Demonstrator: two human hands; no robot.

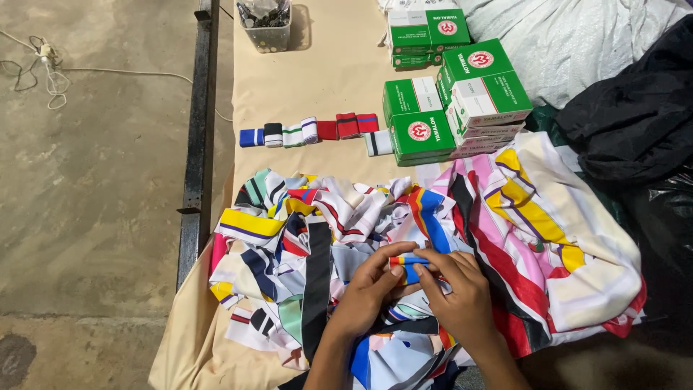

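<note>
Both hands meet over a heap of striped fabric strips (317, 238) on a table (325, 79) covered in beige paper. The left hand (368, 289) and the right hand (462, 292) pinch between fingertips a small rolled strip (409, 264) with red, yellow and blue bands; the fingers of both hands are curled closed on it, thumbs and forefingers pressing its ends. The roll sits just above the heap, near the middle of the table's near edge. Farther back lies a row of finished rolls (310, 131) set side by side, in blue, black, green, white and red. Beside that row stand stacked green and white cardboard boxes (462, 94), all closed, so their contents cannot be told. At the far end a clear plastic tub (266, 25) holds small dark metal pieces, too small to identify. To the right lie a white sack (577, 43) and a black bag (635, 123).
</note>
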